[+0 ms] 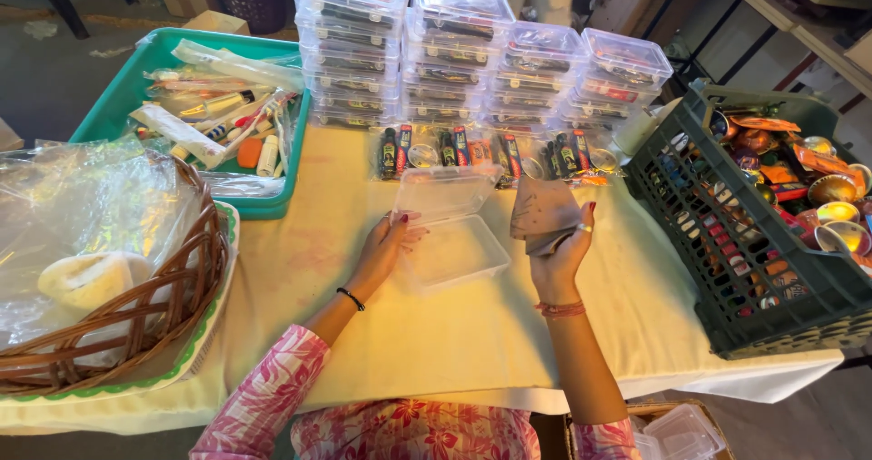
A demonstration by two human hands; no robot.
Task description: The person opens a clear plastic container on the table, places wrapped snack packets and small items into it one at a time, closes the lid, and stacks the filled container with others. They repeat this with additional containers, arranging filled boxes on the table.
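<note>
Clear open box steadied by left hand; right hand pinches seemingly brown folded paper.

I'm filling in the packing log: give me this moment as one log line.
left hand: steadies open clear box | right hand: holds brown cloth piece | box: empty, lid up | behind: stacked filled boxes

A table under a pale yellow cloth carries everything. At its left edge sits a wicker basket on a green-rimmed tray; a teal tray occupies the far left corner. Stacked clear plastic boxes line the far edge, a row of small packets just before them. An open clear box lies mid-table. A dark green crate fills the right edge.
</note>
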